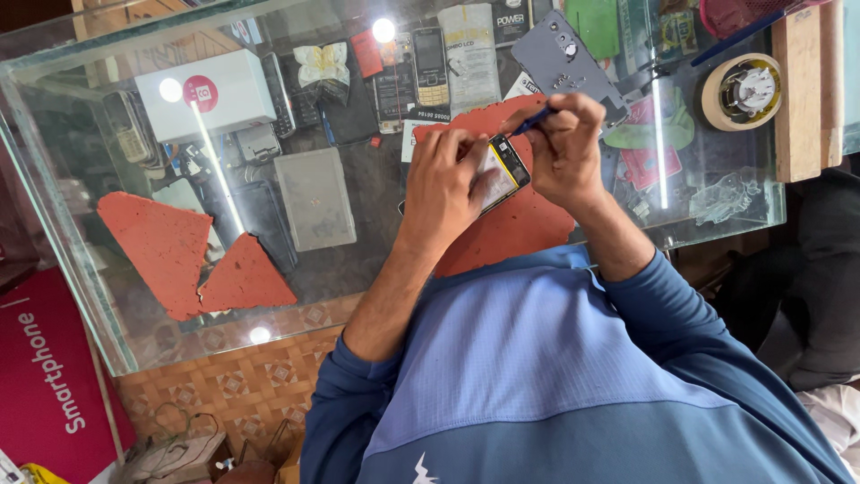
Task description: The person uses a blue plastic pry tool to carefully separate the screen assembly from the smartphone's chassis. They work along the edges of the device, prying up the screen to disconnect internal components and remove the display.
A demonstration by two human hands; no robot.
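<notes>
I am looking down over a glass counter [107, 296] that is stretching out beyond both hands, with old phones and boxes lying under the pane. A red mat [515, 229] is lying beneath the hands, and two more red pieces [179, 251] are sitting well off to the outer side of my left hand. A grey phone back cover [566, 56] is resting just beyond my right hand, and a roll of tape [742, 91] is sitting farther out past it. My left hand [443, 184] is curling its fingers around an opened phone [503, 170], holding it tilted between the two hands. My right hand [563, 148] is pinching a thin blue tool [531, 121], its tip seeming to touch the phone's upper edge
</notes>
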